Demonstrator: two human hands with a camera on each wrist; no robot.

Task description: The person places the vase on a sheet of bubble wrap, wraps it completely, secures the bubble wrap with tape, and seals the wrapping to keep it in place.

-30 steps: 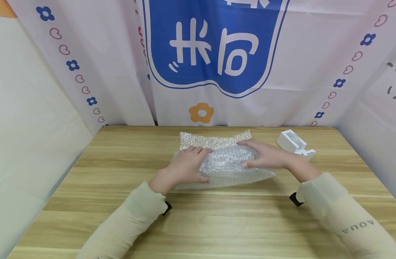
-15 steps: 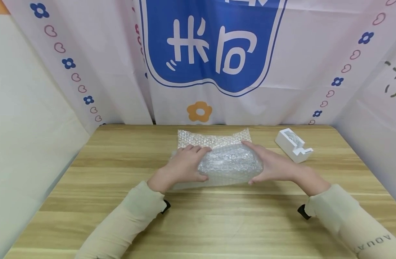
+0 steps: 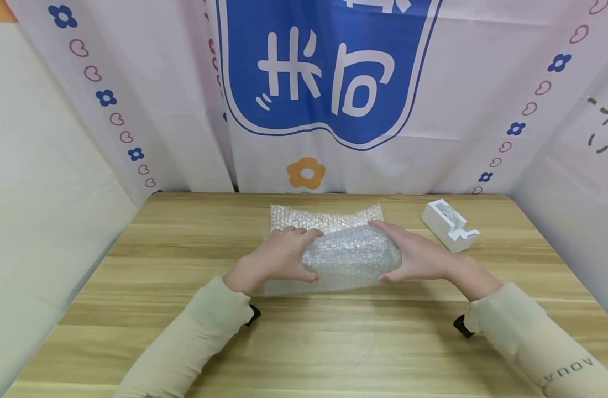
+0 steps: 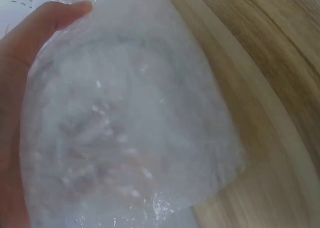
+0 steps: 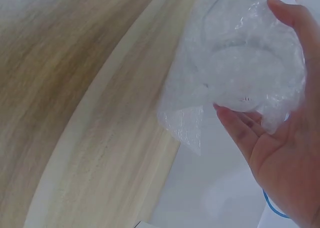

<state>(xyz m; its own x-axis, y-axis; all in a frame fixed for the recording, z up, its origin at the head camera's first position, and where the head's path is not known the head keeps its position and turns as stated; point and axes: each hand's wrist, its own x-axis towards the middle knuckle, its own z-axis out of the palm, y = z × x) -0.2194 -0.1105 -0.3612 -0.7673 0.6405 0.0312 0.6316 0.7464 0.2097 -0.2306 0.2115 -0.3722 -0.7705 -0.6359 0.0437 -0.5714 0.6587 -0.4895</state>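
Observation:
A bubble-wrapped bundle (image 3: 351,251) lies across the table's middle between both hands. My left hand (image 3: 281,257) grips its left end, fingers over the far side and thumb on the near side. At the opposite end, my right hand (image 3: 423,257) holds it with fingers and thumb spread around the wrap. Behind the bundle, a flap of bubble wrap (image 3: 329,221) extends towards the back edge. In the left wrist view the clear bundle (image 4: 125,118) shows a rounded outline inside; what the contents are cannot be made out.
A white tape dispenser (image 3: 450,225) with a clear roll stands at the back right, beyond the right hand. The wooden table (image 3: 334,342) meets a printed curtain (image 3: 264,160) at the back. Pale cloth walls flank both sides.
My right hand has slid from the bundle's top to its right end, and the loose wrap sticking out there is tucked in. The left hand keeps its hold in about the same place.

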